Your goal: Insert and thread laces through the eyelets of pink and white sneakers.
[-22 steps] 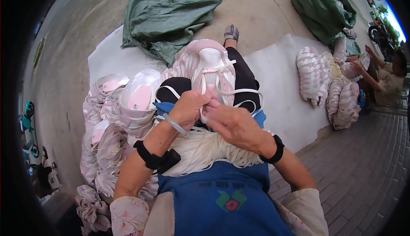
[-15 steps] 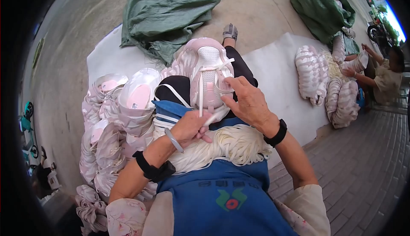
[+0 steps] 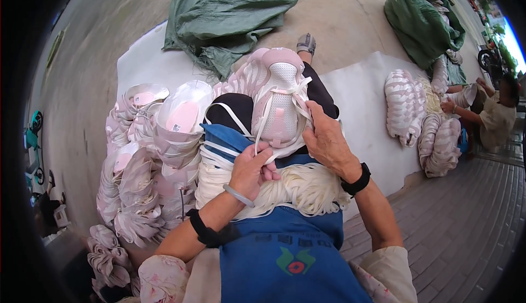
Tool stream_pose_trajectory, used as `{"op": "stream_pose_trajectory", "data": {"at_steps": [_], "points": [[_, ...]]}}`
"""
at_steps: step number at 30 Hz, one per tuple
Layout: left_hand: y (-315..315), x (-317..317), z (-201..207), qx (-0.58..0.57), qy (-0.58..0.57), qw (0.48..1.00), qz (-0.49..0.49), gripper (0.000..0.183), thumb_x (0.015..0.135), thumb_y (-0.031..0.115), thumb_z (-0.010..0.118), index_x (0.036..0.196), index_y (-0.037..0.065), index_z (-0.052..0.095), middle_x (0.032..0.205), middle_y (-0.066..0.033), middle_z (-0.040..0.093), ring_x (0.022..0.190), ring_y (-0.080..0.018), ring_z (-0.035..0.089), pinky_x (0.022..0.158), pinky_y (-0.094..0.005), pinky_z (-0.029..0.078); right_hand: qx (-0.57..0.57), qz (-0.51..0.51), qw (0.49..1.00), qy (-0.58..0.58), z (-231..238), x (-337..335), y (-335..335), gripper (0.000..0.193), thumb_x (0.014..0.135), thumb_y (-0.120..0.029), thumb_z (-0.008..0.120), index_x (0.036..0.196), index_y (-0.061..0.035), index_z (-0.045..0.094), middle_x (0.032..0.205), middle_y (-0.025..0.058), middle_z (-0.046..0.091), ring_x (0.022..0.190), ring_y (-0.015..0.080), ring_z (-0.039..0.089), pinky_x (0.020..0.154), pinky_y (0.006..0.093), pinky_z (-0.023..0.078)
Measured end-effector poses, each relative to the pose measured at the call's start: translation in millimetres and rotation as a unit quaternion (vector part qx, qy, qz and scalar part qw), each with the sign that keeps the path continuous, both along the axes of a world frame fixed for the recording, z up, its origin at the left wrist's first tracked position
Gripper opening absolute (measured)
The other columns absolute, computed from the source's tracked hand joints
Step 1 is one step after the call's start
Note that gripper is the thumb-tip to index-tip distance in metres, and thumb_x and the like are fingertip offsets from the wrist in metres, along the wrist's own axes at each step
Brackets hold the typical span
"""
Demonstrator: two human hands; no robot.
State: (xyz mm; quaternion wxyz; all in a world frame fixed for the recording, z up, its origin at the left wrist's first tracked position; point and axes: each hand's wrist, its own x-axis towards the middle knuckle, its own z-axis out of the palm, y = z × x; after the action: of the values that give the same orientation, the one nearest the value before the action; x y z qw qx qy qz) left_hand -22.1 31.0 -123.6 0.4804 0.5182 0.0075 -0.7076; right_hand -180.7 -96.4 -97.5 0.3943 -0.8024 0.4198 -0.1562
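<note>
Mesh shoe upper, matt cloth apron, crinkled plastic-looking sack

One left hand, one right hand, one shoe upper between them, and I'm counting!
From my remote seat I make it two black wristbands, one pale bangle, one blue apron, one heap of cream laces; out wide, two green sacks and, yes, one co-worker! The stacked uppers at left? Packed too tightly for me to number.
</note>
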Motion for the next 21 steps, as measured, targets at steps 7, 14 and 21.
{"op": "stream_pose_trajectory", "data": {"at_steps": [7,14,21], "points": [[-6.3,4.1,1.2,-0.034,0.135,0.988,0.072,0.008,0.094,0.016,0.057,0.096,0.009,0.053,0.067,0.0020,0.054,0.048,-0.0069,0.047,0.058,-0.0269,0.049,-0.067,0.029,0.997,-0.018,16.9,17.5,12.8,0.041,0.076,0.004,0.050,0.115,0.0111,0.040,0.089,0.0320,0.056,0.084,0.0491,0.056,0.074,0.0506,0.046],[-12.7,6.8,-16.9,-0.015,0.231,0.971,0.057,0.015,0.094,0.020,0.059,0.087,0.008,0.057,0.058,0.0045,0.049,0.045,-0.0042,0.041,0.056,-0.0234,0.043,-0.060,0.015,0.998,0.012,22.8,14.9,12.5,0.043,0.077,0.003,0.049,0.119,0.0108,0.041,0.091,0.0321,0.057,0.085,0.0487,0.057,0.074,0.0493,0.046],[-16.8,0.9,-27.4,-0.034,0.197,0.978,0.060,0.020,0.095,0.024,0.059,0.087,0.006,0.060,0.055,0.0063,0.044,0.046,-0.0050,0.038,0.056,-0.0254,0.040,-0.019,-0.013,0.999,0.035,11.0,6.1,5.0,0.041,0.082,-0.002,0.050,0.122,0.0044,0.045,0.093,0.0248,0.059,0.081,0.0382,0.059,0.075,0.0395,0.048]]}}
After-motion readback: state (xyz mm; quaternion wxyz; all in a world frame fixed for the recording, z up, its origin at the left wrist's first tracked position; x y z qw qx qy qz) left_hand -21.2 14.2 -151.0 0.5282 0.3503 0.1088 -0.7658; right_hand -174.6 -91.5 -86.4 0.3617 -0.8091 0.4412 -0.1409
